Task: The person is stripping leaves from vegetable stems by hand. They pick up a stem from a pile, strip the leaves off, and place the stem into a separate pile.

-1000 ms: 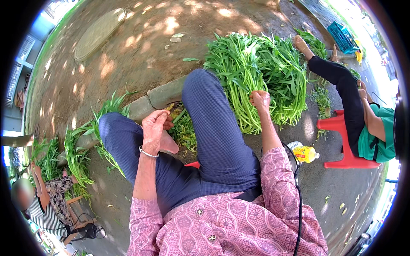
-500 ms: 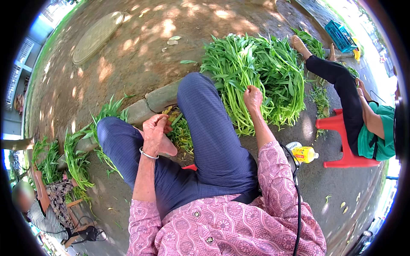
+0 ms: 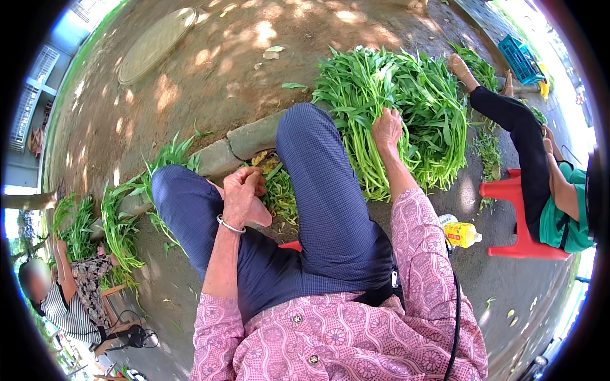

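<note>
A big heap of water spinach (image 3: pixel 356 95), with long pale stems and green leaves, lies just beyond my right knee. My right hand (image 3: pixel 387 130) rests on its stems, fingers bent and closed around some of them. Between my knees my left hand (image 3: pixel 241 195) is held with the fingers curled together; what they hold, if anything, is hidden. Close by it, on the ground, is a small pile of yellowed leaves and trimmed bits (image 3: pixel 279 193).
A stone kerb (image 3: pixel 254 136) crosses in front of me. Right of me are a yellow-labelled bottle (image 3: pixel 462 234) and a person on a red stool (image 3: pixel 521 209); a blue crate (image 3: pixel 521 58) stands far right. More greens (image 3: pixel 117 235) lie left, near another seated person (image 3: pixel 70 305).
My right hand has moved slightly farther away over the stems of the heap, its fingers more bent over them. My left hand stays between my knees. The whole view has shifted a little.
</note>
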Demonstrator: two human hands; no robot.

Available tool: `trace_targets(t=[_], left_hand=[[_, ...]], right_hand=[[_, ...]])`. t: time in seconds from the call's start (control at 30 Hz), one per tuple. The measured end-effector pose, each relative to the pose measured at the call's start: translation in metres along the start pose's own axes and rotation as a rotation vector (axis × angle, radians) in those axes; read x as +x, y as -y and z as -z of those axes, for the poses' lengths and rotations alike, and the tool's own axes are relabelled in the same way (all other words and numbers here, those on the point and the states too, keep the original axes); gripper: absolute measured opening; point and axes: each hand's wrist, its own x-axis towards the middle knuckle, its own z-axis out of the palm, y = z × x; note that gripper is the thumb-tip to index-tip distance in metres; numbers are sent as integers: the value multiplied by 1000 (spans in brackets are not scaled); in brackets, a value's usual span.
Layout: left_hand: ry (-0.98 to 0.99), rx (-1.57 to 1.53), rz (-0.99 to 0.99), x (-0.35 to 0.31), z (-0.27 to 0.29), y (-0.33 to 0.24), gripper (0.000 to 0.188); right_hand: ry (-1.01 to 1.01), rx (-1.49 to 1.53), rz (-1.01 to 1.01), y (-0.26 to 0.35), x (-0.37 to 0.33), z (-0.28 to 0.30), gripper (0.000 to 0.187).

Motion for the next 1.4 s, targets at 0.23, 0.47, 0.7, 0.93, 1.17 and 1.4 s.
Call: trace_targets(t=[0.23,0.47,0.7,0.93,1.17,1.4], left_hand=[[-1,6,14,0,1,4,16],[-16,73,34,-2,-2,3,18],[-3,94,45,1,-4,4,19],[16,96,49,0,-5,3,20],[24,145,17,1,-5,4,22],[16,212,16,-1,-5,-1,21]], right_hand=[[241,-12,-149,-1,8,-7,22],[202,13,-150,-5,18,-9,21],[349,-13,-188,-9,19,-11,25],[364,-145,-10,-19,20,-14,18],[257,138,-161,-36,42,-3,22],[232,322,-247,-63,60,22,26]])
